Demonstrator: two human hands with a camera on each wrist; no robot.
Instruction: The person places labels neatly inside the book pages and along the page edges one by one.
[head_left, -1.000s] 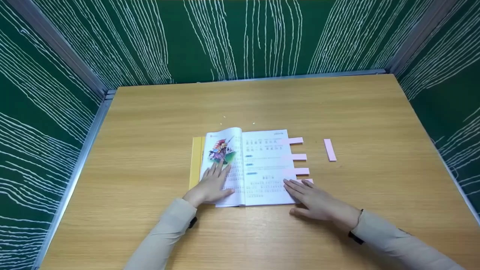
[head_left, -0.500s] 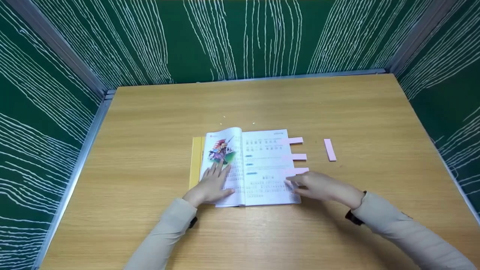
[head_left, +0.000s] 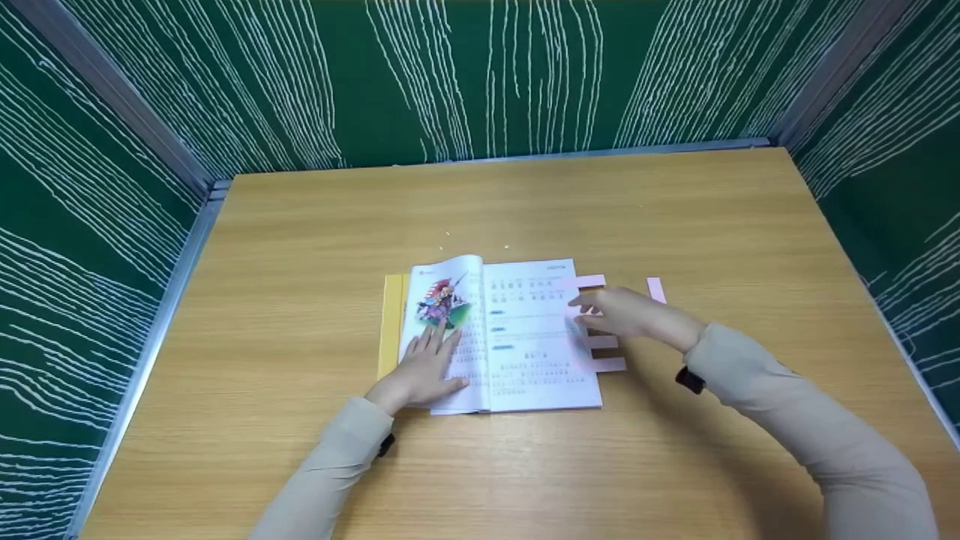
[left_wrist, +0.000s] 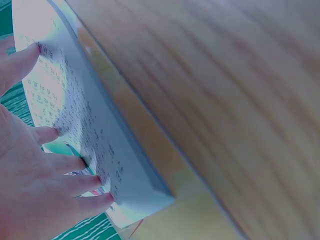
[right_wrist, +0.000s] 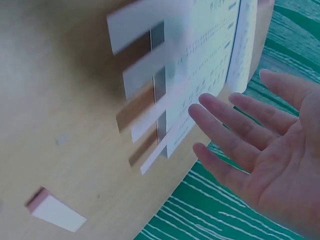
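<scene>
An open book (head_left: 532,330) lies on the table, with several pink strips (head_left: 609,364) jutting from the right edge of its right page. Fingers spread, my left hand (head_left: 424,371) rests on the left page below a coloured picture (head_left: 444,301); the left wrist view shows its fingertips against the printed page (left_wrist: 75,100). My right hand (head_left: 626,311) is over the right page's edge, covering part of one strip. In the right wrist view that hand (right_wrist: 280,150) has its fingers extended and holds nothing, with the strips (right_wrist: 145,20) beside it.
A yellow cover or book (head_left: 391,322) shows under the open book's left side. One loose pink strip (head_left: 655,289) lies on the table to the right, partly hidden by the right arm. Small white bits (head_left: 506,247) lie beyond the book. Green panels (head_left: 465,75) surround the table.
My right hand has moved from the lowest strip up along the page edge to the second strip from the top, uncovering the lower ones. My left hand has stayed in place.
</scene>
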